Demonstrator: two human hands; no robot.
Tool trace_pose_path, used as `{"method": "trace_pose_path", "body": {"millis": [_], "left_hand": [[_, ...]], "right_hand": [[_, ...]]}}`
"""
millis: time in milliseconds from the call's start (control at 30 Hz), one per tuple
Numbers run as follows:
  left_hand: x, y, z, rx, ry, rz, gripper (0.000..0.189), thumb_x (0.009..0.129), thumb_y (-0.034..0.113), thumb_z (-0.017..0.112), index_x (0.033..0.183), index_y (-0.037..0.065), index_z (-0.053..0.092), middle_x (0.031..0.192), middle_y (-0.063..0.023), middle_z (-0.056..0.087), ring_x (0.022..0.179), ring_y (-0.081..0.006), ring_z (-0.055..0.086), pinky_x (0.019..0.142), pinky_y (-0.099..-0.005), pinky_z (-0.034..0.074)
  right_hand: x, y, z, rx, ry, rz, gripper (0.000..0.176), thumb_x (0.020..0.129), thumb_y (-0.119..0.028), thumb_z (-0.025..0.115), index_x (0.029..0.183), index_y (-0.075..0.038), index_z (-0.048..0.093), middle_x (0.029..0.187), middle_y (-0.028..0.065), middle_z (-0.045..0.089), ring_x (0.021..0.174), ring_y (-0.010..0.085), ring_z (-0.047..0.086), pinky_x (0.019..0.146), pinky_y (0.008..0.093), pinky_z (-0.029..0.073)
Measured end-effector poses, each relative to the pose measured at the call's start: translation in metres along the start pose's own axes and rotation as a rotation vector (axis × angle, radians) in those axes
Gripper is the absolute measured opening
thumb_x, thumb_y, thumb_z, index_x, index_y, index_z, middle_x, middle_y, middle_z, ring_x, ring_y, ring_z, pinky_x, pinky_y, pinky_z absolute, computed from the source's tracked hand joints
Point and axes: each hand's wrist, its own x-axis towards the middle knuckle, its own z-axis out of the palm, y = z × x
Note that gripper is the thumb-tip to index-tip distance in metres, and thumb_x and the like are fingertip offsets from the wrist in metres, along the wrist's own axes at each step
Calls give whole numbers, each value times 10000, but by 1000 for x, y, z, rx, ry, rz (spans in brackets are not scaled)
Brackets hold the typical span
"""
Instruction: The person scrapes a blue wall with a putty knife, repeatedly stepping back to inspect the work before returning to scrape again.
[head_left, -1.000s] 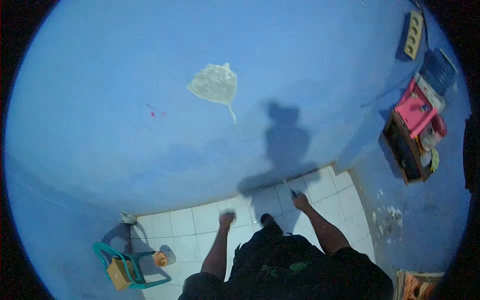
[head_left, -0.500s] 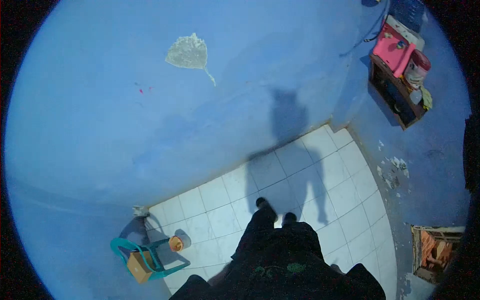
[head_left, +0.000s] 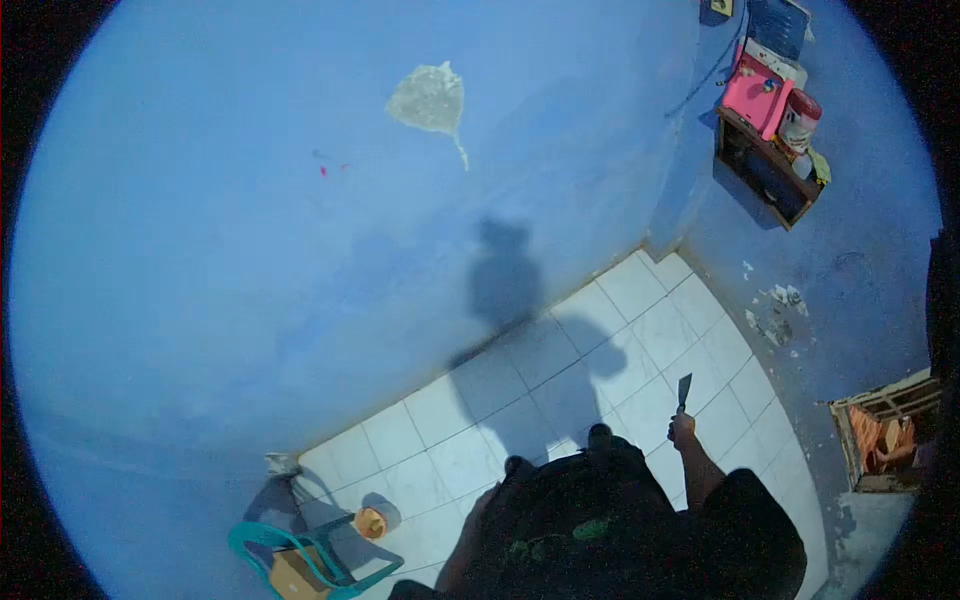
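Observation:
My right hand (head_left: 682, 430) is raised over the tiled floor, its fingers wrapped round the handle of a putty knife (head_left: 684, 391) whose flat blade points up in the view. Low beside the dark shirt (head_left: 560, 530), my left hand (head_left: 487, 497) is only partly in sight, and its fingers cannot be made out. A pale patch (head_left: 430, 98) with a thin tail marks the blue wall (head_left: 250, 250) in front.
At the lower left a green chair (head_left: 245, 545) holds a cardboard box (head_left: 297, 575), with a small tub (head_left: 370, 522) beside it. A wooden wall shelf (head_left: 765, 175) carries a pink container (head_left: 752, 95) and a jar (head_left: 799, 120). A framed opening (head_left: 845, 440) is at the lower right.
My right hand has come into view with the putty knife. The view has shifted, so the pale patch sits farther right and the chair lower. The shadow has changed shape.

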Motion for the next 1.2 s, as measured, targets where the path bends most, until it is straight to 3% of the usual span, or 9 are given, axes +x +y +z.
{"method": "trace_pose_path", "body": {"millis": [167, 233, 600, 700, 833, 900, 1000, 1067, 1200], "left_hand": [[-26, -63, -59, 39, -7, -94, 554, 773, 581, 463, 1105, 142, 524, 1002, -113, 543, 877, -234, 491, 704, -358, 405], [-33, -79, -79, 47, -6, -124, 553, 770, 577, 469, 1109, 144, 522, 1021, -121, 534, 892, -248, 490, 713, -375, 406], [4, -12, -144, 275, -88, -38, 549, 750, 555, 503, 1130, 159, 515, 1129, -164, 484, 978, -327, 486, 766, -468, 410], [17, 49, -165, 741, -95, 56, 550, 744, 549, 512, 1136, 164, 513, 1159, -176, 470, 1001, -349, 485, 780, -494, 412], [-30, 205, -232, 1219, 393, 716, 513, 720, 489, 567, 1109, 156, 528, 1163, -135, 482, 1042, -318, 470, 828, -479, 394], [-66, 295, -266, 1305, 483, 455, 438, 747, 442, 557, 1071, 146, 539, 1098, -127, 522, 996, -333, 487, 832, -471, 382], [-142, 444, -254, 1449, 614, 602, 334, 771, 283, 554, 1015, 54, 549, 957, -137, 571, 897, -304, 529, 759, -435, 402], [-159, 512, -230, 1400, 701, 1176, 304, 762, 261, 557, 987, 56, 559, 925, -127, 569, 874, -299, 523, 745, -414, 407], [-171, 634, -156, 1354, 471, 1778, 267, 736, 254, 594, 921, 61, 580, 916, -122, 572, 874, -291, 530, 754, -381, 423]], "right_hand": [[-26, 57, 44, -134, -29, 182, 379, 805, -433, 463, 579, -135, 402, 434, -18, 328, 333, 126, 313, 309, 269, 266], [-37, 61, 76, 369, -200, 390, 323, 832, -376, 439, 599, -166, 363, 448, -4, 325, 326, 134, 298, 307, 272, 248], [-142, -43, 208, -431, -219, -136, 361, 861, -348, 468, 736, -18, 542, 520, 47, 477, 386, 134, 441, 355, 273, 367], [-155, -72, 239, -282, -256, -234, 318, 861, -320, 479, 763, -24, 539, 512, 42, 477, 389, 118, 445, 357, 254, 361], [-151, -134, 298, -145, -468, -364, 327, 838, -360, 521, 763, -42, 540, 512, 27, 483, 395, 101, 453, 359, 230, 364], [-160, -183, 344, -201, -443, -418, 295, 883, -293, 445, 719, -56, 507, 507, 12, 468, 401, 86, 433, 364, 231, 333], [-179, -255, 392, -53, -692, -573, 232, 878, -282, 474, 843, -54, 495, 567, 19, 475, 425, 105, 435, 384, 256, 358], [-191, -288, 428, 107, -789, -578, 220, 886, -269, 458, 898, -50, 470, 588, 24, 477, 429, 105, 434, 381, 260, 355], [-221, -326, 472, 215, -880, -599, 222, 887, -263, 447, 865, -42, 463, 575, 25, 473, 415, 112, 440, 365, 261, 355]]}}
